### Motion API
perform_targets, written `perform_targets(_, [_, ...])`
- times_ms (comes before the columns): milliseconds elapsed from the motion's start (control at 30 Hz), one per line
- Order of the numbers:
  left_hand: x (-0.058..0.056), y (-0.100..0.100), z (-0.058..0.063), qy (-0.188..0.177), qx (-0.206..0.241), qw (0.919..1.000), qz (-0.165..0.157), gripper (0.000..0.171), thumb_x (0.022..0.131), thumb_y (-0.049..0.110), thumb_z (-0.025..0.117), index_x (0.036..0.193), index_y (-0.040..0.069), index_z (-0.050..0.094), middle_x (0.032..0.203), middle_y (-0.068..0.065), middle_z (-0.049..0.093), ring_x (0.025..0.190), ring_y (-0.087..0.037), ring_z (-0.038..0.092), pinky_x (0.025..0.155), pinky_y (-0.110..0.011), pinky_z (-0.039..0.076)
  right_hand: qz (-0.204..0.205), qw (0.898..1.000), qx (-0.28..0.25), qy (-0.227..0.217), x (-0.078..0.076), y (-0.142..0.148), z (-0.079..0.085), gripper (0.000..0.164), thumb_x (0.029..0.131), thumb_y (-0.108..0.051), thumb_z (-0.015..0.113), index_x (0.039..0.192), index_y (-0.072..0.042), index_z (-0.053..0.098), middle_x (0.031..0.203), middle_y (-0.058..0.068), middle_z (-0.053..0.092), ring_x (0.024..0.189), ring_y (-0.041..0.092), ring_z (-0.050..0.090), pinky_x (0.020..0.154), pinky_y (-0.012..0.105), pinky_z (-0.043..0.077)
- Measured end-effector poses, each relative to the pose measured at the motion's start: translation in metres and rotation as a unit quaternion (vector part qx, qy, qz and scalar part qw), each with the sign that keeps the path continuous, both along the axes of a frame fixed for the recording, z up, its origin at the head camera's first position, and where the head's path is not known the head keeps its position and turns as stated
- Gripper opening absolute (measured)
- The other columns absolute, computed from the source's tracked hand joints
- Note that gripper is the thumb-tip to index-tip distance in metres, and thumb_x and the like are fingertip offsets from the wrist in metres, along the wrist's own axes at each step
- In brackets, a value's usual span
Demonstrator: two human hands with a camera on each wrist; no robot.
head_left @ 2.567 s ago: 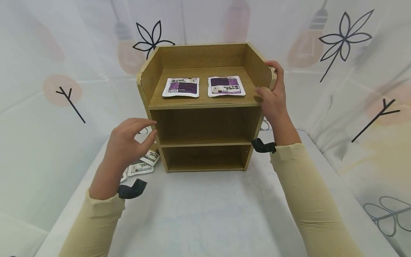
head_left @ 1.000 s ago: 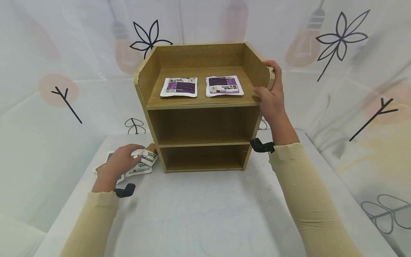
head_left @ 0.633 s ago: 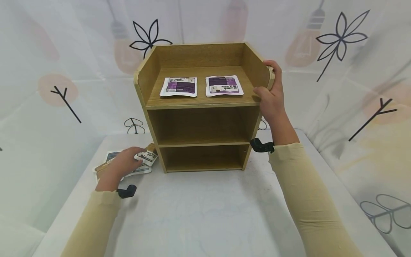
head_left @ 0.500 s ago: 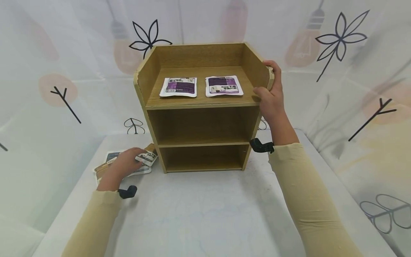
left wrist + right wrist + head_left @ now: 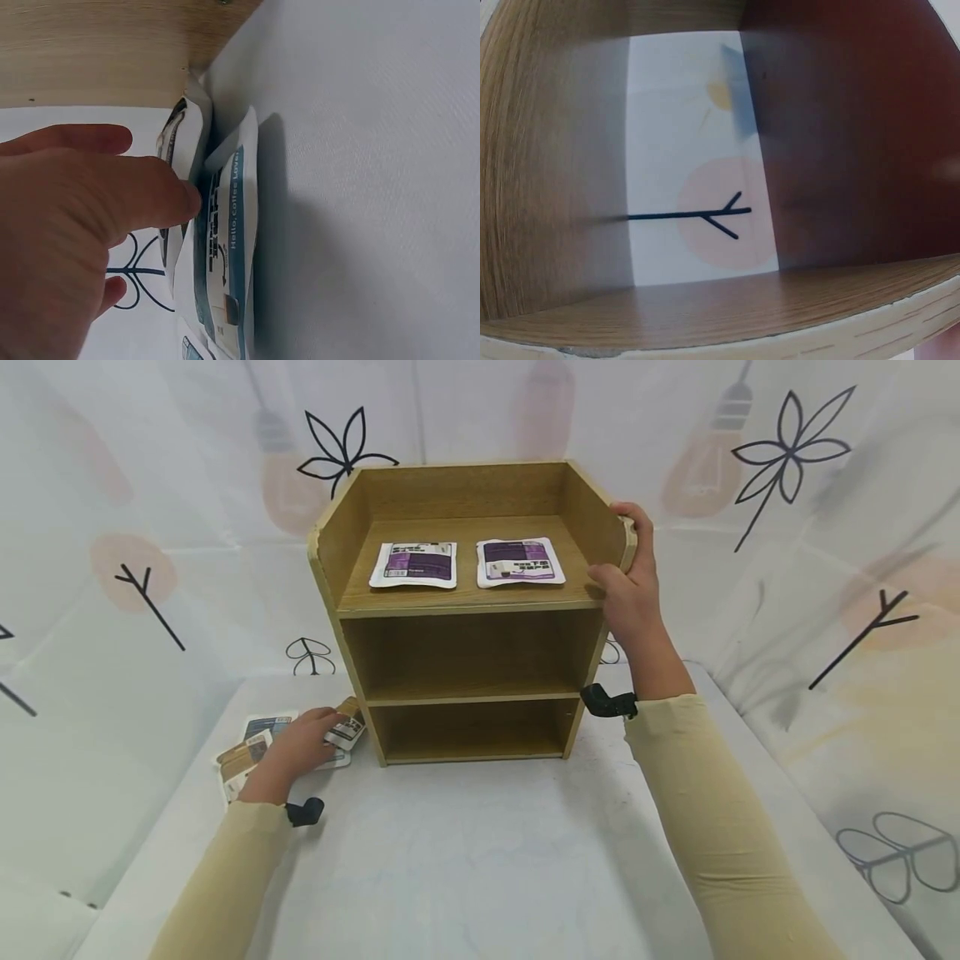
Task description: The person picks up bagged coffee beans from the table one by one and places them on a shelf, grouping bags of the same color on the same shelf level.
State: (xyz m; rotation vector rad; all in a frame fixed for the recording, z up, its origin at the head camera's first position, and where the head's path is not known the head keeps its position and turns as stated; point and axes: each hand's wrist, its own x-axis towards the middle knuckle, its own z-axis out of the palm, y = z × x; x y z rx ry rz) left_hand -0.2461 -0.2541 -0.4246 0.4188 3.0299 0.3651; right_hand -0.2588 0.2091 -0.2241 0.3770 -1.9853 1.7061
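Low beside a small wooden shelf, my left hand reaches over a brown-and-white packet. In the left wrist view the thumb touches that packet's edge, while the index finger extends above it with a gap. A teal-and-white packet lies under it, printed with "Hello, Coffee Lover". My right hand grips the front of the shelf's right side panel, thumb inside and fingers round the outside. On the top board lie two purple-and-white packets, one left and one right.
More packets lie left of my left hand: a brown one and a blue one. The shelf stands on a white-covered table, before a patterned backdrop. The right wrist view faces the shelf's top section.
My left hand has come down from the shelf's left side to the packets, then edged slightly right. The brown-and-white packet has turned a little under it. My right hand keeps its grip.
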Motion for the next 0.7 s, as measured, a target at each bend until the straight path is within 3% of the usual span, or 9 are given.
perform_targets(233, [-0.0007, 0.0016, -0.0025, -0.014, -0.007, 0.9998, 0.011, 0.054, 0.086, 0.004, 0.063, 0.138, 0.012, 0.053, 0.146, -0.019, 0.046, 0.135, -0.043, 0.04, 0.108, -0.061, 0.037, -0.002, 1.0, 0.006, -0.002, -0.0002, 0.0003, -0.0016, 0.066, 0.086, 0.0, 0.043, 0.138, -0.04, 0.035, 0.141, -0.005, 0.032, 0.127, 0.019, 0.035, 0.099, 0.036, 0.034])
perform_targets(700, [-0.0002, 0.0045, -0.0058, 0.028, -0.014, 0.9992, -0.024, 0.041, 0.09, 0.007, 0.058, 0.131, 0.012, 0.06, 0.137, -0.017, 0.055, 0.129, -0.04, 0.049, 0.105, -0.057, 0.042, 0.002, 1.0, 0.003, 0.009, -0.0024, 0.0023, -0.002, 0.067, 0.084, 0.001, 0.043, 0.137, -0.039, 0.036, 0.139, -0.004, 0.034, 0.123, 0.018, 0.037, 0.095, 0.034, 0.035])
